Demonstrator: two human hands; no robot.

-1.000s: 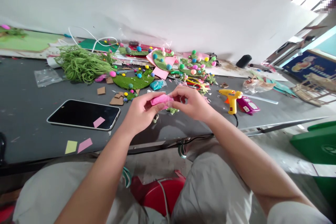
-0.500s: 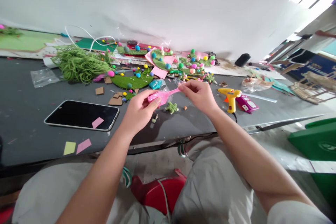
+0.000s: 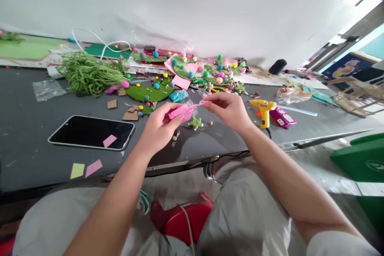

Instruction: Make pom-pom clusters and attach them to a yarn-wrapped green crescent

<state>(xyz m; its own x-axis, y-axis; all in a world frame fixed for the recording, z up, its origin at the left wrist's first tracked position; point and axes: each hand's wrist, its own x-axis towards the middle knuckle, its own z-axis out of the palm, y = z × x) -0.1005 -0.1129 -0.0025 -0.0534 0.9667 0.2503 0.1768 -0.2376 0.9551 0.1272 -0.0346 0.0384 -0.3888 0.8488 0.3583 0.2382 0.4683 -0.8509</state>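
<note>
My left hand (image 3: 157, 128) is closed on a flat lump of soft pink modelling clay (image 3: 183, 113), which seems to lie in a clear plastic wrapper. A thin pink strand runs from the lump to my right hand (image 3: 226, 111), whose thumb and fingertips pinch its end. Just below the clay, a small green knitted star-like piece (image 3: 195, 123) rests on the grey table (image 3: 222, 140). Beside it sits a tiny orange ball (image 3: 211, 123). A small pale object (image 3: 175, 136) lies close under my left fingers, too blurred to name.
Left of my hands lies a phone (image 3: 93, 132) with a pink paper scrap on it. Green yarn (image 3: 88, 74) and felt pieces with coloured pompoms (image 3: 150, 92) fill the back. On the right are a yellow glue gun (image 3: 264, 110) and a purple packet (image 3: 283, 118).
The pink strand between my hands has gone from smooth and straight to thinner and twisted. The left-hand lump has tilted slightly. A person at the far right has left the view.
</note>
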